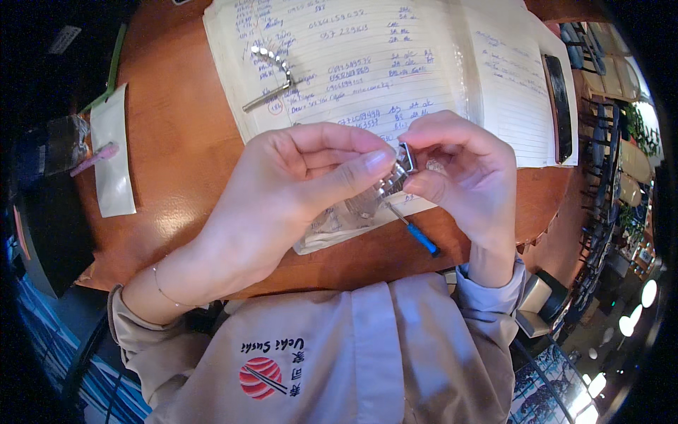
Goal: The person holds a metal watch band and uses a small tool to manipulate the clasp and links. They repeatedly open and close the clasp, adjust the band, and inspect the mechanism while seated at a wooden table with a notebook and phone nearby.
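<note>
Counter: rounded brown wood (183, 162), seen from above.
Watch band: one metal piece (385, 185), pinched between both grips, long axis running down-left.
Left hand (296, 191): thumb closed on the band.
Right hand (466, 177): fingertips closed on its clasp end.
Screwdriver: one, blue-handled (422, 238), just below.
Ledger: one, open (367, 63); second band (272, 71) lying on it.

A round wooden table (176, 162) carries an open lined notebook (367, 63).
</note>
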Tool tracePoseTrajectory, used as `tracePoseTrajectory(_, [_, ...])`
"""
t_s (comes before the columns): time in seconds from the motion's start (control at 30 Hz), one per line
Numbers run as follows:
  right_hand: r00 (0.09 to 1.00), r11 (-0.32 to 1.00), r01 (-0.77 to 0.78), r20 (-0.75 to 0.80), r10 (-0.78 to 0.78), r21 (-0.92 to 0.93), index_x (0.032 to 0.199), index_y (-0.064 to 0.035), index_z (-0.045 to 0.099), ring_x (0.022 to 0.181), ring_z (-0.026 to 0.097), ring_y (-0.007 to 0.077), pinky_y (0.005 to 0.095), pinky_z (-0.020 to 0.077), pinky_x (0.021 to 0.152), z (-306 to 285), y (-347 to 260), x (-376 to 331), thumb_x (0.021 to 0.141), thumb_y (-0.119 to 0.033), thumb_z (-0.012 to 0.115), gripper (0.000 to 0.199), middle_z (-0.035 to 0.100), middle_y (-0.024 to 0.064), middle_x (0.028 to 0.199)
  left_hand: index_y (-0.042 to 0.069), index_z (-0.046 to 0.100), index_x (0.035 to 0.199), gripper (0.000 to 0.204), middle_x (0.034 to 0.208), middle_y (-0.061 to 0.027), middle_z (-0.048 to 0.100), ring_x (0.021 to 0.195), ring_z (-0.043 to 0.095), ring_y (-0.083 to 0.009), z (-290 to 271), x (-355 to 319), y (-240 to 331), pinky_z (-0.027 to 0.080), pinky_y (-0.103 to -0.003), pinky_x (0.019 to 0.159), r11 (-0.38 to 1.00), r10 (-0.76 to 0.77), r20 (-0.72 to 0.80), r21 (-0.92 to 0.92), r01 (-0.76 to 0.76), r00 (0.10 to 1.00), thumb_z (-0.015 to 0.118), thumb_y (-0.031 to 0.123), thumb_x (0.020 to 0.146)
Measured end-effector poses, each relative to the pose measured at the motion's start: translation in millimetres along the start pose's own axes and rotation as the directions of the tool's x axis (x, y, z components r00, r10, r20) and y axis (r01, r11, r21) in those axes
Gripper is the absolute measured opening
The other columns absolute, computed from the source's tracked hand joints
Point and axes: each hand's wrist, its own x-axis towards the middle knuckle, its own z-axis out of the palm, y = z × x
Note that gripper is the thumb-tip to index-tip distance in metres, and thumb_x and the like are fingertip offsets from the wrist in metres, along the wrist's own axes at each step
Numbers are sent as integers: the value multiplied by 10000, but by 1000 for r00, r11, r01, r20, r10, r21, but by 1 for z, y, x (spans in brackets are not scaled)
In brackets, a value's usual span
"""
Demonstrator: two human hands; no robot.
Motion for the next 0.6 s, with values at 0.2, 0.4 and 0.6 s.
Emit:
tracePoseTrajectory(0.2, [998, 999, -18, 54, 19, -35, 945, 36, 568, 848, 523, 160, 253, 425, 742, -3, 2, 2, 638, -33, 735, 356, 541, 105, 949, 17, 565, 957, 181, 912, -61, 613, 842, 568, -107, -3, 2, -3, 433, -235, 782, 1000, 8, 2, -24, -8, 1000, 596, 127, 817])
tracePoseTrajectory(0.4, [999, 999, -30, 37, 31, -29, 945, 32, 573, 885, 524, 170, 263, 423, 769, -3, 1, 2, 643, -35, 733, 349, 541, 107, 953, 20, 562, 971, 188, 932, -59, 611, 862, 567, -110, -4, 3, -4, 425, -241, 799, 999, 6, 10, -49, -5, 1000, 586, 136, 825])
tracePoseTrajectory(0.6, [998, 999, -23, 51, 25, -28, 942, 29, 576, 859, 519, 164, 254, 418, 749, -2, 0, 3, 640, -41, 737, 349, 540, 106, 946, 21, 562, 972, 194, 919, -57, 614, 851, 568, -107, -3, 2, -1, 425, -236, 793, 999, -4, 13, -49, 5, 1000, 590, 141, 823])
